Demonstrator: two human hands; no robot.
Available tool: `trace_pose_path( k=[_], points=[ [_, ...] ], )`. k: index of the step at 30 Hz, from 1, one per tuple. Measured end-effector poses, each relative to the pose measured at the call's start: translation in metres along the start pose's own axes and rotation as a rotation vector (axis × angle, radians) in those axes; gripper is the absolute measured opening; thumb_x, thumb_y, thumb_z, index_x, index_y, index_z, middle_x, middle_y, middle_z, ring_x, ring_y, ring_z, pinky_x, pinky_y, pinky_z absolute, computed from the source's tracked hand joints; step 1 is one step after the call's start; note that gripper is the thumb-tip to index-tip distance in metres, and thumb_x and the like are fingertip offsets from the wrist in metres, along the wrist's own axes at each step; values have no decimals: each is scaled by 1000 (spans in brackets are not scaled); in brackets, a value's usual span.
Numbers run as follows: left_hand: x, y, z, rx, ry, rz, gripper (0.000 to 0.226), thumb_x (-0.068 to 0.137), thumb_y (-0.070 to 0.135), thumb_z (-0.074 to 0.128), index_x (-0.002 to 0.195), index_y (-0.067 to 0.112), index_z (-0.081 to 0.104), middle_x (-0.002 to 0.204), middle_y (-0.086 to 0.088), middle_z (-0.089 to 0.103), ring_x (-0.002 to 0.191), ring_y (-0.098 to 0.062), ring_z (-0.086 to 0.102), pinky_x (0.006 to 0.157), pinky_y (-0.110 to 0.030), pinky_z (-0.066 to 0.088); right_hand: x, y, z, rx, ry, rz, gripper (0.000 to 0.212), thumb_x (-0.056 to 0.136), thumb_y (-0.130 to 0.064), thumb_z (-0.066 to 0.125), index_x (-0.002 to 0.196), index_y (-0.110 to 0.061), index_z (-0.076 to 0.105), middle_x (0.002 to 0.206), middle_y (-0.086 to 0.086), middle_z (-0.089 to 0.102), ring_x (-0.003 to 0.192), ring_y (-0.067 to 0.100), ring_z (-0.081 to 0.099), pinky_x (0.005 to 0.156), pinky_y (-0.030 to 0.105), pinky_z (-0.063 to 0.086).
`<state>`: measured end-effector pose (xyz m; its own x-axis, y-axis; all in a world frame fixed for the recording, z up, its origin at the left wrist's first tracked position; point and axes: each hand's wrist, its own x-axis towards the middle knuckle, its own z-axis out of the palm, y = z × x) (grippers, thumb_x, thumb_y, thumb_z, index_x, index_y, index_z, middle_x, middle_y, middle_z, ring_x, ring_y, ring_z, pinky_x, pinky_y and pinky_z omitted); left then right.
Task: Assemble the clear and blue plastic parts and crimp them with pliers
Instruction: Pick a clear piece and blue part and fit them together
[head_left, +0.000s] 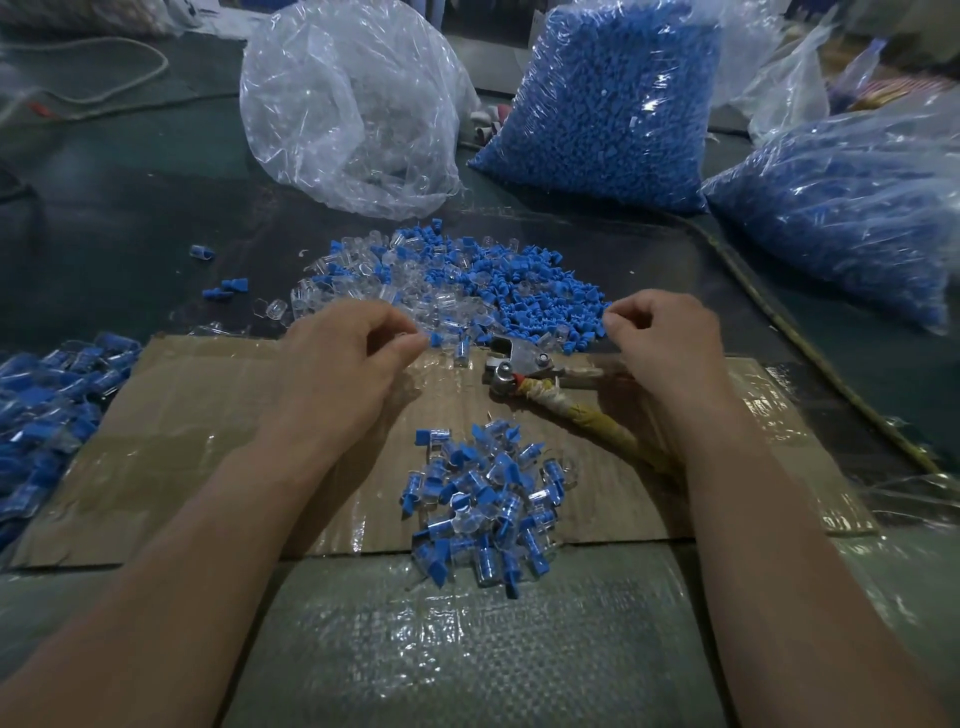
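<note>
Reaching into the loose pile (467, 291) across the middle of the frame, both hands are curled at its near edge. The left hand (343, 364) has thumb and forefinger drawn together among the clear parts (363, 291), and the right hand (667, 338) has its fingertips bunched at the blue parts (535, 296). Whether either hand already pinches a piece I cannot tell; the clear ones nearly vanish against skin and dark table. The pliers (519, 366) lie unheld on the cardboard (208, 441) between the hands, their handles passing under the right hand and wrist toward the lower right. A heap of joined pieces (485, 499) sits low centre, below them in the frame.

Risks, as I judge them: a clear part could be picked up double or dropped because it is so hard to see. The right wrist, so close over the handles, could nudge the pliers into the joined heap. Loose parts dragged toward the body could also mix with joined ones, so uncrimped pieces pass as done
</note>
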<state>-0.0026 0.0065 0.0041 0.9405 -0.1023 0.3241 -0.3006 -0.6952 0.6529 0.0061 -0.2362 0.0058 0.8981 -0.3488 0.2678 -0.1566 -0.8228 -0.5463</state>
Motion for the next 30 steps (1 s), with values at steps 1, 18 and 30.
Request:
trace_pose_path(
  k=[1, 18, 30],
  points=[
    [-1, 1, 0, -19, 4, -7, 14, 87, 27, 59, 96, 18, 66, 75, 17, 50, 72, 4, 47, 64, -10, 32, 1, 0, 2, -7, -12, -7, 15, 88, -22, 59, 98, -18, 70, 92, -3, 66, 82, 9, 55, 75, 26, 43],
    [0, 5, -2, -829, -118, -314, 10, 81, 5, 61, 89, 11, 63, 80, -3, 73, 66, -7, 68, 47, -13, 47, 9, 4, 14, -140, -178, -14, 12, 92, -28, 52, 93, -19, 59, 86, -6, 53, 80, 11, 47, 71, 30, 35],
    [0, 4, -2, -955, -245, -335, 24, 64, 13, 63, 87, 9, 64, 84, -7, 72, 73, -13, 68, 53, -16, 51, -18, -29, -4, 475, -146, -96, 16, 83, -17, 66, 75, -28, 57, 71, -8, 63, 65, 2, 60, 63, 19, 52]
  ],
)
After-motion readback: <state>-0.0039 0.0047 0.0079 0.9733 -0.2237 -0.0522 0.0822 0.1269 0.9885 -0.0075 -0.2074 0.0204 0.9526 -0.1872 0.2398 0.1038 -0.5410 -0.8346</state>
